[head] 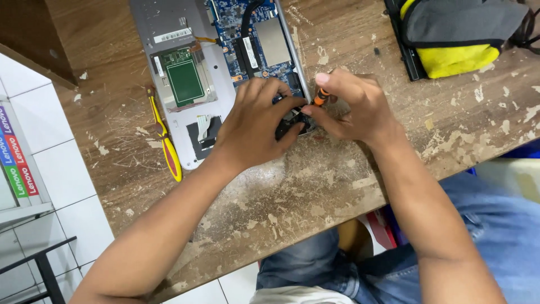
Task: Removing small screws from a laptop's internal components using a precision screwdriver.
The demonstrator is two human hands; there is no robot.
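Note:
An opened silver laptop base (169, 22) lies on the worn wooden table (315, 186), its blue circuit board (236, 22) and green-topped module (184, 81) exposed. My left hand (256, 121) rests on the laptop's near right corner, fingers curled over a small black part (289, 125). My right hand (351, 107) grips a small screwdriver with an orange and black handle (321, 97), its tip hidden between my fingers at that same corner.
A yellow and red handled screwdriver (166, 141) lies on the table left of the laptop. A grey and yellow bag (455, 34) sits at the far right. White tiled floor (62, 186) lies to the left; my jeans (495, 219) are below the table edge.

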